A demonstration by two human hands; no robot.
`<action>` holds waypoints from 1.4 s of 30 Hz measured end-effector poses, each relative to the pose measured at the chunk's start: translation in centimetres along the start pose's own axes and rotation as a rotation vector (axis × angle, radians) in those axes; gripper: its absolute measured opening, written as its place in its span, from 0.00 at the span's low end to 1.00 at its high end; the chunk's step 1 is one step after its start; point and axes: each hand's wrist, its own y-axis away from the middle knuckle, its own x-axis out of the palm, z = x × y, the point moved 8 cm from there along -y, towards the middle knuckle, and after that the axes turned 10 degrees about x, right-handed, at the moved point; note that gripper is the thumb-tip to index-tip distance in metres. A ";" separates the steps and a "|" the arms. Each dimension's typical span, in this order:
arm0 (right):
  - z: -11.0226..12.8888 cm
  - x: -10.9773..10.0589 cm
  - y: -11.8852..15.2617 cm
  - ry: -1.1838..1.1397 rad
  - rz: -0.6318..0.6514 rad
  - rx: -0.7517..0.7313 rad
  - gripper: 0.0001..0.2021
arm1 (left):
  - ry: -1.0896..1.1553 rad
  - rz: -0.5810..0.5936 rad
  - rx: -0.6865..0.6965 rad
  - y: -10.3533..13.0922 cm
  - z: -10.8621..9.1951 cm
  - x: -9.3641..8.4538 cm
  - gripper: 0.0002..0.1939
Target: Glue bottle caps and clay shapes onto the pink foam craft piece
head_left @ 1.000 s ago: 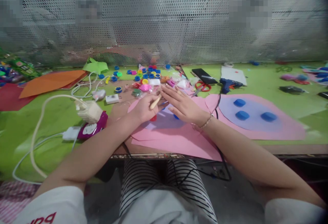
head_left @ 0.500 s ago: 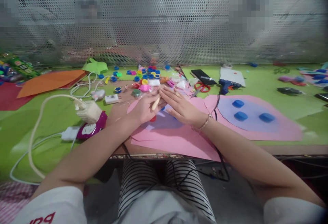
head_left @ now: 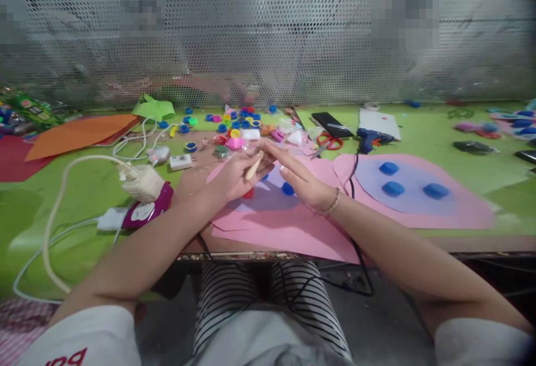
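Observation:
A cream tapered roll, which looks like modelling clay, lies in my left hand, its lower end sticking out over the palm. My right hand leans over it with fingers stretched out, its fingertips meeting my left fingers and hiding the roll's upper end. Below the hands, a lilac paper shape lies on pink paper. It carries a red cap and a blue cap; another blue cap is partly hidden by my left hand.
On the right, a second pink and lilac shape bears three blue caps. Red-handled scissors, a blue glue gun and a black phone lie behind. Loose caps are scattered at the back. A white plug adapter and cables sit at left.
My right hand has tilted up and drawn slightly back, uncovering the blue cap on the lilac paper. The cream roll stays in my left hand.

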 end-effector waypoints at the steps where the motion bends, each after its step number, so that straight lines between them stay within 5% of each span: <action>1: -0.1 0.0 0.0 -0.011 -0.008 0.005 0.25 | -0.008 -0.005 -0.004 0.0 0.0 0.0 0.15; 21: 0.4 0.0 0.1 0.190 0.024 -0.033 0.27 | -0.015 -0.026 -0.113 0.0 0.2 -0.7 0.16; 34: 0.1 1.4 0.1 0.633 0.076 -0.034 0.30 | 0.059 -0.067 -0.085 0.2 0.1 0.1 0.12; 42: 0.3 1.2 0.0 0.657 0.066 -0.052 0.30 | 0.118 -0.020 0.012 0.6 -1.0 0.5 0.22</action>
